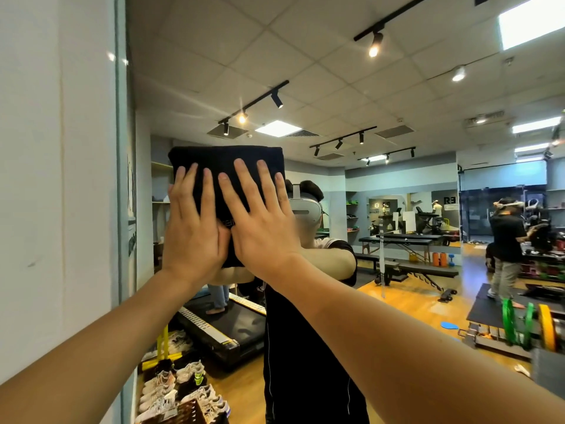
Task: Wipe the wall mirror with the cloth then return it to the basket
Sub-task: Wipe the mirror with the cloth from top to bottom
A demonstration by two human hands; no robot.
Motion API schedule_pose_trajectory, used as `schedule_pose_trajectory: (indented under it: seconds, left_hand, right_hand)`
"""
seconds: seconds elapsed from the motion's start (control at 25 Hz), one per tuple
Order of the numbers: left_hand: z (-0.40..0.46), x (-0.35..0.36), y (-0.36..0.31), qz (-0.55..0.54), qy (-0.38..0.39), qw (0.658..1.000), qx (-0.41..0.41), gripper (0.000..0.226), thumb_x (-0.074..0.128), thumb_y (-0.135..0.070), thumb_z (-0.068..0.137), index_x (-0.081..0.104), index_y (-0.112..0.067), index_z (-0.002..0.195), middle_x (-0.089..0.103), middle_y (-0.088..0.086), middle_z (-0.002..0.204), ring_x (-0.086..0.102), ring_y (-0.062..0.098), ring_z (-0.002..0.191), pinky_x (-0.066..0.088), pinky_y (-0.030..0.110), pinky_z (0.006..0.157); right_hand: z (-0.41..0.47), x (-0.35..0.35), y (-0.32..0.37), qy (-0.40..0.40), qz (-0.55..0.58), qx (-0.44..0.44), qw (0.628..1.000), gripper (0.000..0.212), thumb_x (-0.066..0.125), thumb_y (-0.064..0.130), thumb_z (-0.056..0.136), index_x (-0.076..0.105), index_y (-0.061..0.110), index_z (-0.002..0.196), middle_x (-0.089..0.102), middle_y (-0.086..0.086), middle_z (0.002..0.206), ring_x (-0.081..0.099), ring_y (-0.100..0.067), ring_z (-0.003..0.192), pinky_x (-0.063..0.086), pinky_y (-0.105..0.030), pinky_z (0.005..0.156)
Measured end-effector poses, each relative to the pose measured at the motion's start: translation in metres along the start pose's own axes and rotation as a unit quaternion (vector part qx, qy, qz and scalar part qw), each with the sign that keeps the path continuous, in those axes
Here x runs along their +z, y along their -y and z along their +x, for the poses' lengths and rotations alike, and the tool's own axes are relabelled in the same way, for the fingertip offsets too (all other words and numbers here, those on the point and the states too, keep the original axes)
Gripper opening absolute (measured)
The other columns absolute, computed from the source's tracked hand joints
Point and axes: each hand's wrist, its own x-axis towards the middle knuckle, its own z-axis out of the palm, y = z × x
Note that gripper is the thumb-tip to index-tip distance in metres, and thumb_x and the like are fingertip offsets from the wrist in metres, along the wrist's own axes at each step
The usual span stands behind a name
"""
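Pressing folded black cloth [226,166] flat to wall mirror [397,209]: left hand [192,237], right hand [260,228] side by side, fingers straight, pointing up.

I'm in a gym: my wall mirror [336,87] reflects a treadmill [226,328] at near left, a weight bench [419,270] farther back, coloured weight plates [526,325] at right, and rows of trainers [180,390] on the floor.

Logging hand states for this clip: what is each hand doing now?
Left hand: open, fingers flat on the cloth.
Right hand: open, flat on the cloth.
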Motion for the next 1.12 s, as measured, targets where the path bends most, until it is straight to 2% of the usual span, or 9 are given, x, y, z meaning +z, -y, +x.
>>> schedule_pose_trajectory:
  seconds: [0.16, 0.2, 0.32, 0.56, 0.68, 0.88, 0.96, 1.12]
  left_hand:
    - [-0.001, 0.009, -0.033, 0.003, 0.007, 1.000, 0.007, 0.067, 0.036, -0.029, 0.099, 0.023, 0.006, 0.155, 0.019, 0.028, 0.159, 0.012, 0.042, 0.153, 0.007, 0.044, 0.127]
    - [-0.001, 0.012, -0.043, 0.005, 0.010, 1.000, 0.008, 0.067, 0.036, -0.029, 0.099, 0.023, 0.005, 0.155, 0.019, 0.028, 0.159, 0.011, 0.042, 0.153, 0.006, 0.044, 0.127]
    - [-0.003, 0.021, -0.073, 0.005, 0.021, 1.000, 0.002, 0.067, 0.034, -0.031, 0.100, 0.022, 0.006, 0.155, 0.018, 0.028, 0.159, 0.012, 0.044, 0.152, 0.014, 0.055, 0.125]
    - [-0.008, 0.043, -0.149, -0.020, 0.047, 0.999, -0.008, 0.068, 0.035, -0.030, 0.100, 0.020, 0.004, 0.156, 0.017, 0.027, 0.161, 0.007, 0.041, 0.154, 0.026, 0.061, 0.119]
    - [-0.008, 0.053, -0.193, -0.018, 0.059, 0.998, -0.007, 0.069, 0.035, -0.032, 0.098, 0.021, 0.005, 0.155, 0.018, 0.028, 0.161, 0.008, 0.043, 0.153, 0.021, 0.061, 0.121]
    - [0.018, 0.074, -0.266, -0.017, 0.073, 0.996, 0.048, 0.071, 0.033, -0.035, 0.098, 0.021, 0.004, 0.156, 0.018, 0.029, 0.162, 0.008, 0.043, 0.153, 0.009, 0.055, 0.125]
    - [0.045, 0.082, -0.286, -0.010, 0.076, 0.995, 0.065, 0.072, 0.033, -0.037, 0.098, 0.019, 0.002, 0.156, 0.017, 0.028, 0.162, 0.008, 0.043, 0.153, 0.011, 0.056, 0.125]
    - [0.106, 0.081, -0.287, 0.013, 0.081, 0.994, 0.077, 0.069, 0.018, -0.036, 0.099, 0.014, -0.001, 0.158, 0.010, 0.024, 0.166, 0.004, 0.040, 0.154, 0.008, 0.054, 0.126]
  right_hand:
    - [-0.017, -0.011, -0.030, 0.003, -0.004, 0.000, 1.000, 0.064, 0.048, 0.035, 0.100, 0.032, 0.017, 0.159, 0.020, -0.014, 0.168, 0.008, -0.040, 0.156, 0.009, -0.056, 0.126]
    - [-0.022, -0.015, -0.039, 0.002, -0.006, 0.003, 1.000, 0.064, 0.048, 0.036, 0.100, 0.032, 0.017, 0.159, 0.020, -0.014, 0.168, 0.009, -0.040, 0.155, 0.009, -0.056, 0.126]
    - [-0.037, -0.025, -0.064, 0.002, -0.010, 0.000, 1.000, 0.063, 0.047, 0.036, 0.101, 0.032, 0.017, 0.159, 0.021, -0.014, 0.168, 0.010, -0.040, 0.155, 0.009, -0.056, 0.126]
    - [-0.077, -0.053, -0.129, 0.009, -0.017, 0.004, 1.000, 0.061, 0.042, 0.036, 0.102, 0.032, 0.017, 0.159, 0.021, -0.013, 0.168, 0.012, -0.040, 0.155, 0.013, -0.057, 0.125]
    - [-0.098, -0.069, -0.165, 0.019, -0.026, 0.002, 1.000, 0.061, 0.036, 0.035, 0.102, 0.030, 0.017, 0.160, 0.020, -0.013, 0.168, 0.011, -0.039, 0.156, 0.013, -0.057, 0.125]
    - [-0.122, -0.099, -0.233, 0.000, -0.032, 0.042, 0.999, 0.064, 0.045, 0.030, 0.100, 0.028, 0.016, 0.161, 0.019, -0.012, 0.168, 0.009, -0.035, 0.157, 0.015, -0.058, 0.124]
    - [-0.114, -0.110, -0.258, -0.011, -0.035, 0.063, 0.997, 0.064, 0.041, 0.030, 0.100, 0.028, 0.014, 0.160, 0.020, -0.013, 0.168, 0.010, -0.036, 0.156, 0.016, -0.059, 0.123]
    - [-0.061, -0.116, -0.274, -0.036, -0.030, 0.105, 0.993, 0.065, 0.034, 0.035, 0.098, 0.032, 0.010, 0.159, 0.026, -0.014, 0.166, 0.015, -0.040, 0.154, 0.012, -0.061, 0.124]
